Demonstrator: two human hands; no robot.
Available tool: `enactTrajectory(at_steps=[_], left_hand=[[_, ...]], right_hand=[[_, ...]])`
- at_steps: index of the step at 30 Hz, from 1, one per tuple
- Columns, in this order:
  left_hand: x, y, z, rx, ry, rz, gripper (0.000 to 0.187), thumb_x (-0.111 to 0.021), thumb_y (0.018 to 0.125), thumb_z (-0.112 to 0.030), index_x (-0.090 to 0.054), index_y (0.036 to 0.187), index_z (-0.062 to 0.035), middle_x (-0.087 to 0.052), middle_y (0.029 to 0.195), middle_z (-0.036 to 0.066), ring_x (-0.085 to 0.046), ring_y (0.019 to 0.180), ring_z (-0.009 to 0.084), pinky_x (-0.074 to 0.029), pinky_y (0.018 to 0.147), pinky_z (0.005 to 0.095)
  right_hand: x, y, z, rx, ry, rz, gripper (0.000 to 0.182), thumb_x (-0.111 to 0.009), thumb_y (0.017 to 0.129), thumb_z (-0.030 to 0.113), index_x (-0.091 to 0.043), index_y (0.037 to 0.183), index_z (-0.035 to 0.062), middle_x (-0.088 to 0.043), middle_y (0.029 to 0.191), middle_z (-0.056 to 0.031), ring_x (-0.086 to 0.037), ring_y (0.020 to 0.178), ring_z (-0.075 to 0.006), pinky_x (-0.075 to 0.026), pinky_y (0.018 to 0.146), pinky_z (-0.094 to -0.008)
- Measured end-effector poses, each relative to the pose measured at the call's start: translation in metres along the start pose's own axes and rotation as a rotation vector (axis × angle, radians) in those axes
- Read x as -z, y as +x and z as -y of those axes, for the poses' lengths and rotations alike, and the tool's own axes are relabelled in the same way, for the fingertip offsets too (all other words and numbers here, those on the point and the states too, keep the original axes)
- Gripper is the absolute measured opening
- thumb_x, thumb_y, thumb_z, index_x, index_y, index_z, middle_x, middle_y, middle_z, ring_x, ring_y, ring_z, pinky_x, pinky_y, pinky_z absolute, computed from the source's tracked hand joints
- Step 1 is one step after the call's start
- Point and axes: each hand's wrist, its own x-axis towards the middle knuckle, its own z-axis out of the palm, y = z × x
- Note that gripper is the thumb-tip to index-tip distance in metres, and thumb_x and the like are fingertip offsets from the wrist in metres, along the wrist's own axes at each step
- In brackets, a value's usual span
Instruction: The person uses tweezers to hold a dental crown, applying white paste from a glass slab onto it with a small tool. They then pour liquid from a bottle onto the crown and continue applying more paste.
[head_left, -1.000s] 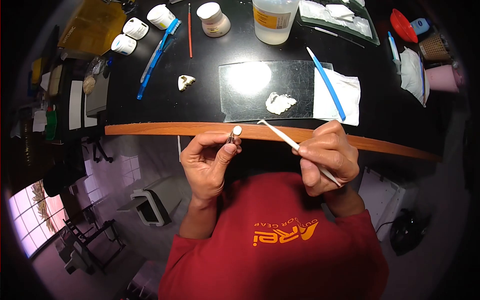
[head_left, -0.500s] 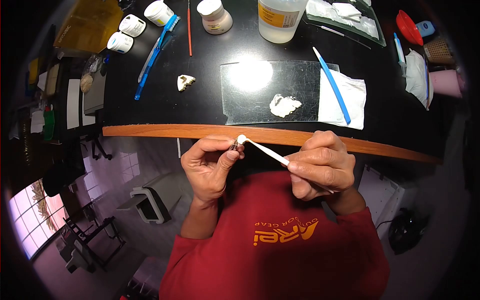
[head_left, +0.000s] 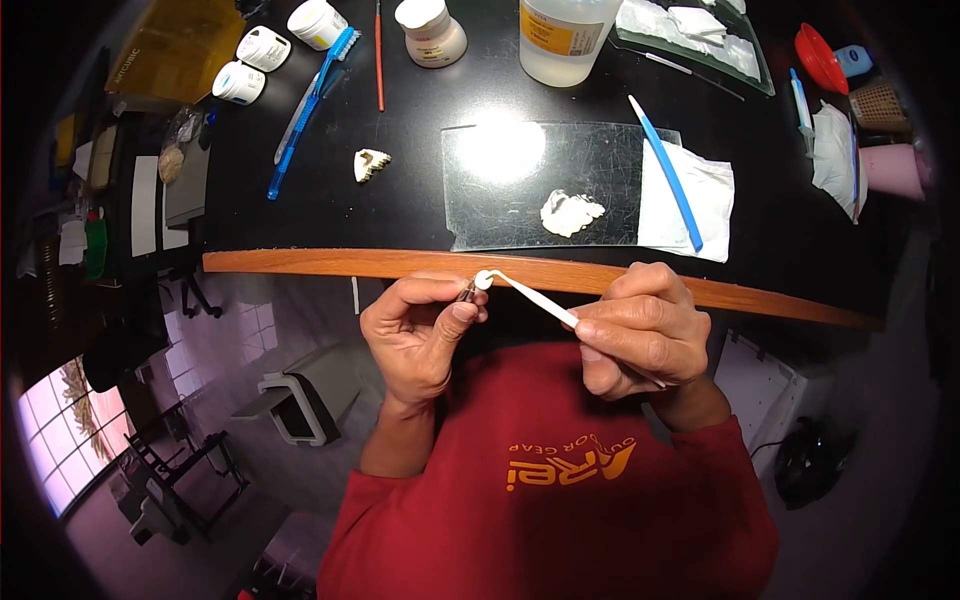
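Between thumb and fingertips, my left hand pinches a small dark metal holder. A little rounded white piece, like a dental crown, sits at its end. My right hand grips a slender white spatula-like tool as one holds a pen. The tool's thin bent tip touches the top of the white piece. Both hands are in front of the wooden table edge. Beyond them, a mound of white paste lies on a scratched glass slab.
A blue-handled tool rests on a folded white tissue at the slab's right. Leftward lie a partial dental model and a blue toothbrush. Behind stand several white jars, a cream jar and a large clear bottle.
The tool's bent tip has shifted slightly left and up, onto the top of the white piece. Both hands stay nearly in place, their grips unchanged.
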Motion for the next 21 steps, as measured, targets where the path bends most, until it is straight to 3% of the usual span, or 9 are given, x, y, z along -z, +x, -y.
enactTrajectory(at_steps=[8, 21], left_hand=[[-0.0001, 0.0006, 0.0002, -0.007, -0.001, 0.005, 0.019, -0.080, 0.098, -0.002, -0.070, 0.113, 0.0031, -0.076, 0.101, 0.017, -0.074, 0.086, 0.0210, -0.063, 0.075, 0.0356], [-0.0007, 0.0006, -0.0009, -0.004, 0.001, 0.011, 0.020, -0.081, 0.098, -0.002, -0.070, 0.114, 0.0037, -0.075, 0.103, 0.016, -0.075, 0.088, 0.0213, -0.064, 0.075, 0.0361]], right_hand=[[0.0001, 0.0019, 0.0004, 0.013, -0.003, 0.030, 0.012, -0.084, 0.090, 0.014, -0.082, 0.099, 0.0060, -0.080, 0.087, -0.0022, -0.064, 0.070, -0.0146, -0.051, 0.054, -0.0246], [0.0015, 0.0023, 0.0026, -0.021, 0.000, 0.033, 0.013, -0.086, 0.091, 0.015, -0.081, 0.100, 0.0054, -0.081, 0.088, -0.0043, -0.066, 0.070, -0.0159, -0.053, 0.057, -0.0251]])
